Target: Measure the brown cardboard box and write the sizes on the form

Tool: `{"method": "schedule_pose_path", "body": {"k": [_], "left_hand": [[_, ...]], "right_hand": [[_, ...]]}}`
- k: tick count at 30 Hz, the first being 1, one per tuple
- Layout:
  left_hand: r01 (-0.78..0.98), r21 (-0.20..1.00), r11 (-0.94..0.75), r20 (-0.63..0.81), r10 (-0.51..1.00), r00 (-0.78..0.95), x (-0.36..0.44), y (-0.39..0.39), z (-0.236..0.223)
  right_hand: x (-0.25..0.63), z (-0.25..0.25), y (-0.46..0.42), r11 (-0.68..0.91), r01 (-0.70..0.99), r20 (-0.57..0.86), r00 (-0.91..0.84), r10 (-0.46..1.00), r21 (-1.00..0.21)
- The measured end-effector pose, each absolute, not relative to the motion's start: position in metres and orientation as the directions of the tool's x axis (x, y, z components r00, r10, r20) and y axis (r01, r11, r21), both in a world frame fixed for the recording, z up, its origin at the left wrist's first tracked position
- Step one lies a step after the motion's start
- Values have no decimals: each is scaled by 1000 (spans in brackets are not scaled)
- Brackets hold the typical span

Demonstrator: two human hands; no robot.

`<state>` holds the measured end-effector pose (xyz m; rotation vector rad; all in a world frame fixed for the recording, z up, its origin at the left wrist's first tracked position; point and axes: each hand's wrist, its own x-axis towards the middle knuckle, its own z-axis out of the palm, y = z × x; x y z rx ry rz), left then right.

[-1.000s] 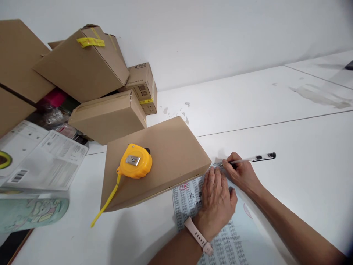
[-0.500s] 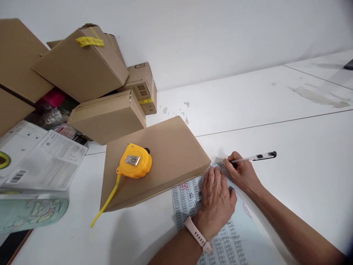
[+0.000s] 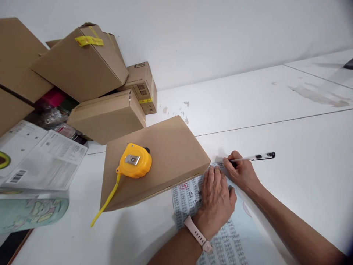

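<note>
My left hand (image 3: pixel 216 200) lies flat, fingers stretched out, on a printed paper sheet (image 3: pixel 220 235) on the white table (image 3: pixel 289 121); a pale watch strap is on its wrist. My right hand (image 3: pixel 241 171) is closed round a pen (image 3: pixel 255 157), whose tip touches the sheet's top edge just beyond my left fingertips. Directly left of both hands lies a flat cardboard box (image 3: pixel 162 158) with a yellow tape measure (image 3: pixel 134 161) on top, its yellow strap hanging over the box's near edge.
Several cardboard boxes (image 3: pixel 82 66) are piled at the back left against the white wall. White printed cartons (image 3: pixel 38 158) and a pale green patterned pack (image 3: pixel 30 211) lie at the left edge. A dark object (image 3: pixel 349 64) shows at the far right.
Almost nothing differs. The pen in my right hand has shifted very slightly; my left hand stays flat on the sheet.
</note>
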<state>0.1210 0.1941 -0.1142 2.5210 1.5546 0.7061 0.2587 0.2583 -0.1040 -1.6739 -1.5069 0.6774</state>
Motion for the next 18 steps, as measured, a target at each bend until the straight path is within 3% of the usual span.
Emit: {"method": "schedule_pose_path", "body": {"k": [18], "left_hand": [[823, 306, -479, 315, 866, 388, 121, 194, -116]], "right_hand": [[258, -100, 258, -29, 550, 76, 167, 983, -835]]}}
